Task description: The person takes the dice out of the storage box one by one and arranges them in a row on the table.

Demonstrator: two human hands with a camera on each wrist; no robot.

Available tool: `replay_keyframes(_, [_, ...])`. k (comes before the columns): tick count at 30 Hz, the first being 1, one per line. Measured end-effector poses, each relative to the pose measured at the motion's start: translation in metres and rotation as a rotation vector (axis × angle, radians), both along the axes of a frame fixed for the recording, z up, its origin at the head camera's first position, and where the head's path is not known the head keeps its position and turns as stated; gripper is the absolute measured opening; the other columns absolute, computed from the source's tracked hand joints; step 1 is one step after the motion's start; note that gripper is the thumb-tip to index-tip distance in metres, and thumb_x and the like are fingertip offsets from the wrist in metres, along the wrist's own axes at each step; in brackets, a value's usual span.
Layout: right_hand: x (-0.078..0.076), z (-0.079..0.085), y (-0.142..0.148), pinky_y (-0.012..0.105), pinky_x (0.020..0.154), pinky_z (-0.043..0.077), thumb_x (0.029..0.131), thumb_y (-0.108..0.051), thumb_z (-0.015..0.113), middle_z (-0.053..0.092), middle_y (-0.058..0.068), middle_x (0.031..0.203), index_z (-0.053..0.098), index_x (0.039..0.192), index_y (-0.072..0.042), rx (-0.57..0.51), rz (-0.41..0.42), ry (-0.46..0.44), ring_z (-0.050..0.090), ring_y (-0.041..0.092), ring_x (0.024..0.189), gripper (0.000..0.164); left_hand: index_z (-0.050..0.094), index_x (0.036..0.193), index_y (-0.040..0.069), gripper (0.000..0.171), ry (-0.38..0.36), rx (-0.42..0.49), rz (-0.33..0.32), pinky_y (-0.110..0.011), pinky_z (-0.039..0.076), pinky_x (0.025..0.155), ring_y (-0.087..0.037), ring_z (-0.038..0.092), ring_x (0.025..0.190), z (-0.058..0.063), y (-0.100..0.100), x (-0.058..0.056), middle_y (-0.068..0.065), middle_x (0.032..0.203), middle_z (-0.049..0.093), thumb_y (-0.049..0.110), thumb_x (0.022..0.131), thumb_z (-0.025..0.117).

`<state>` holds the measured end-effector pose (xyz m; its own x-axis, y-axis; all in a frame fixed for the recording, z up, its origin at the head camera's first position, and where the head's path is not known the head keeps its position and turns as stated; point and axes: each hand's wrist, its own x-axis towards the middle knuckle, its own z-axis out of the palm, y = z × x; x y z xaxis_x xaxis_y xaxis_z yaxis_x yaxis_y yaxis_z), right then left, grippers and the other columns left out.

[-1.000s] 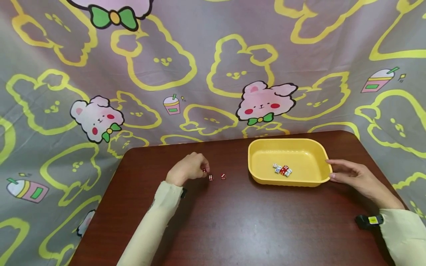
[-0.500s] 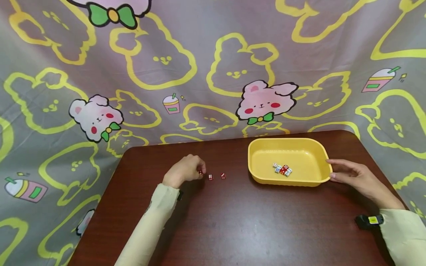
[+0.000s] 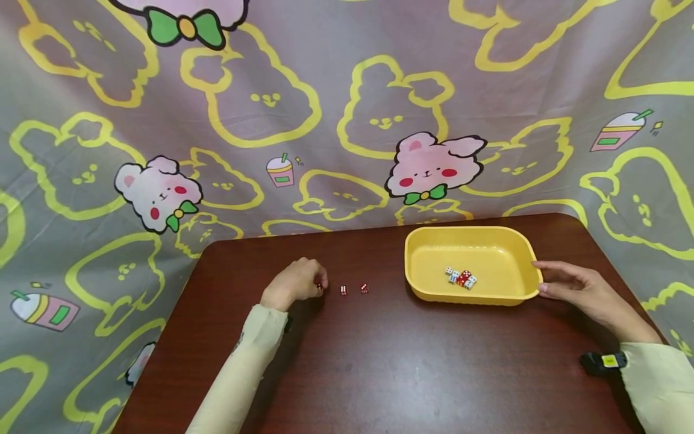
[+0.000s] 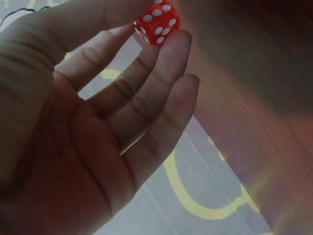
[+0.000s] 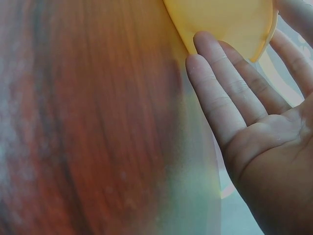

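Backing brown table (image 3: 412, 367), patterned cloth (image 3: 325, 78) hangs; left hand (image 3: 295, 283) pinches die (image 4: 157, 23), right hand (image 3: 591, 296) spread.

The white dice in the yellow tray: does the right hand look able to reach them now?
Probably yes: the right hand touches one end of the yellow tray, and the tray's open top leaves the white dice uncovered.

Left hand (image 3: 295, 283) seemingly in a pinch

I see the right hand (image 5: 261, 115), fingers extended, at the tray (image 5: 227, 19), with table (image 5: 107, 107) alongside and cloth (image 5: 234, 210) beyond.
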<state>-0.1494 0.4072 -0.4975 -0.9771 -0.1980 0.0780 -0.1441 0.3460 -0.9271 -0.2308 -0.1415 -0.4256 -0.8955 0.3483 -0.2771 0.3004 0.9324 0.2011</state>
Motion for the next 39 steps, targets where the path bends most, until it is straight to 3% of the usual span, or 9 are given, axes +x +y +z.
replay_keyframes(12, [-0.001, -0.002, 0.003, 0.023, 0.072, 0.058, 0.089, 0.005, 0.061, 0.065, -0.020, 0.117, 0.048, 0.137, 0.003, -0.048, 0.076, 0.029, 0.071, 0.002, 0.090, 0.050, 0.071, 0.078, 0.023, 0.012, -0.035, -0.018, 0.031, -0.029, 0.044, 0.061, -0.017, 0.054, 0.070, -0.012, -0.002, -0.002, 0.003, 0.089, 0.064, 0.011, 0.077, 0.075])
replay_keyframes(25, [-0.001, -0.002, 0.004, 0.023, 0.071, 0.058, 0.089, 0.005, 0.062, 0.065, -0.020, 0.117, 0.049, 0.137, 0.003, -0.048, 0.073, 0.022, 0.071, 0.001, 0.090, 0.050, 0.070, 0.077, 0.024, 0.015, -0.021, -0.041, 0.018, -0.029, 0.044, 0.065, -0.018, 0.055, 0.073, -0.019, -0.003, -0.002, 0.003, 0.092, 0.066, 0.012, 0.074, 0.078])
replay_keyframes(39, [-0.003, -0.003, 0.004, 0.023, 0.071, 0.058, 0.089, 0.005, 0.062, 0.063, -0.022, 0.119, 0.048, 0.137, 0.004, -0.045, 0.072, 0.027, 0.071, 0.002, 0.091, 0.050, 0.072, 0.083, 0.025, 0.018, -0.036, -0.025, 0.019, -0.030, 0.045, 0.066, -0.017, 0.055, 0.073, -0.014, -0.002, -0.003, 0.004, 0.084, 0.064, 0.022, 0.071, 0.085])
